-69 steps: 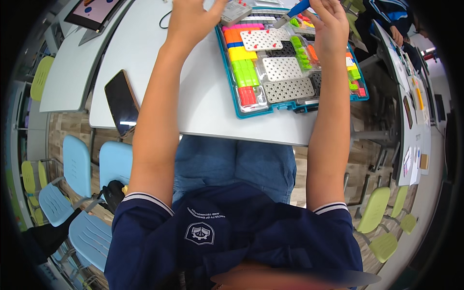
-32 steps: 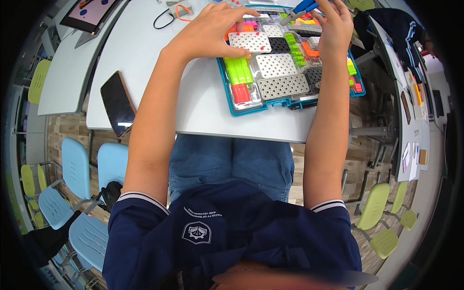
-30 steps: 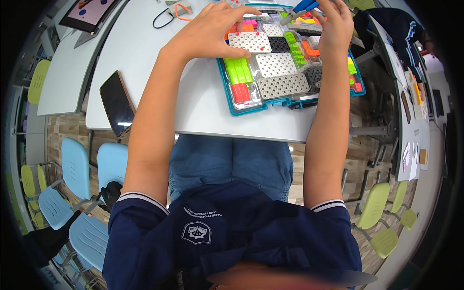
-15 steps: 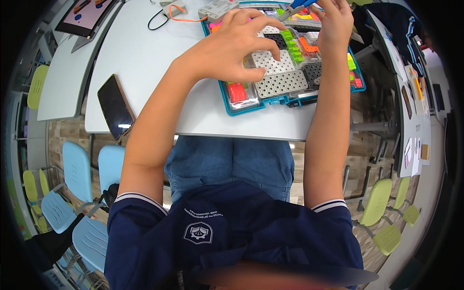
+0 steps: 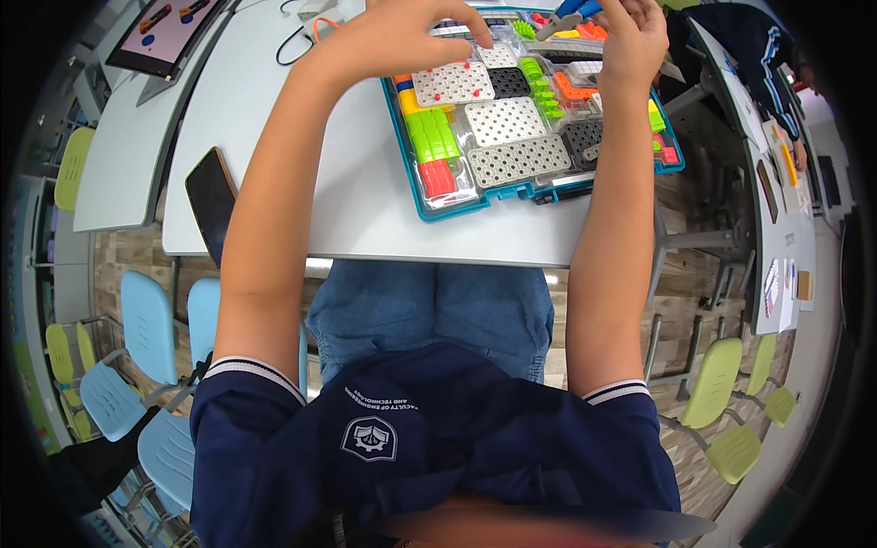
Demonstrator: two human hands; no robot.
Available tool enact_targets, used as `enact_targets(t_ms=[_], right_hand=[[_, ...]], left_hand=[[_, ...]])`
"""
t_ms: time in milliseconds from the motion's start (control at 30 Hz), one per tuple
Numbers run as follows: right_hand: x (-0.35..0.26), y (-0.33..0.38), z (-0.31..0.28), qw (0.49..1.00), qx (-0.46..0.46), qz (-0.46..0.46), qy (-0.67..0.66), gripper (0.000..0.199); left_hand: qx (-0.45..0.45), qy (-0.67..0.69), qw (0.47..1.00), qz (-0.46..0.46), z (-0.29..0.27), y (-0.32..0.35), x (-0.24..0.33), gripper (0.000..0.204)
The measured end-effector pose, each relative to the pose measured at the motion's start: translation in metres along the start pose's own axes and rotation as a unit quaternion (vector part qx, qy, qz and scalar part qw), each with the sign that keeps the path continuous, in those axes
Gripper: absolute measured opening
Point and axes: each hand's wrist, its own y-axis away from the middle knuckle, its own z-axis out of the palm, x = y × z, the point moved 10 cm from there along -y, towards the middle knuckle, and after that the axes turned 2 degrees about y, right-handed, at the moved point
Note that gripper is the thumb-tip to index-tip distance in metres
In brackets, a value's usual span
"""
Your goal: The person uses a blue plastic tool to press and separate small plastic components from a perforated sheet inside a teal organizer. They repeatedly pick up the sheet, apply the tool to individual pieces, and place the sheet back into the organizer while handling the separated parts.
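A clear-lidded case with a teal rim (image 5: 436,214) lies on the white table, full of colourful building pieces. My left hand (image 5: 402,38) hovers over its far left part, fingers apart and curved; its thumb is hidden. Just below that hand is a light grey perforated plate with red pegs (image 5: 454,84). Nearer me sit a white perforated plate (image 5: 504,121) and a grey perforated plate (image 5: 519,161). Over the case's far right side, my right hand (image 5: 632,41) is closed on a blue-and-grey tool (image 5: 568,16), partly cut off by the frame's upper edge.
A phone (image 5: 212,203) lies on the table (image 5: 356,205) to the left of my left forearm. Farther left stands a tablet or screen (image 5: 166,32). Cables (image 5: 297,41) run by the case's far left. Blue chairs (image 5: 149,324) and green chairs (image 5: 713,382) stand on either side.
My left hand has moved away and to the left, uncovering the plate with red pegs and the green and yellow pieces. My right hand stays nearly in place with the tool.
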Motion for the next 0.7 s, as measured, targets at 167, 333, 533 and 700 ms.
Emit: enact_targets(t_ms=[167,333,533,700], right_hand=[[0.004,0.000,0.003,1.000,-0.008,0.004,-0.018,0.069],[0.001,0.001,0.006,0.999,-0.017,-0.009,-0.032,0.071],[0.000,0.002,0.006,0.999,-0.016,-0.017,-0.025,0.071],[0.000,0.001,0.003,1.000,-0.004,-0.023,-0.013,0.071]], left_hand=[[-0.060,-0.018,0.997,0.033,0.006,-0.017,0.009,0.026],[-0.073,-0.062,0.995,-0.019,0.012,-0.032,-0.003,0.021],[-0.071,-0.067,0.995,-0.033,0.030,-0.059,-0.013,0.023],[-0.083,-0.096,0.990,-0.064,0.043,-0.062,-0.021,0.023]])
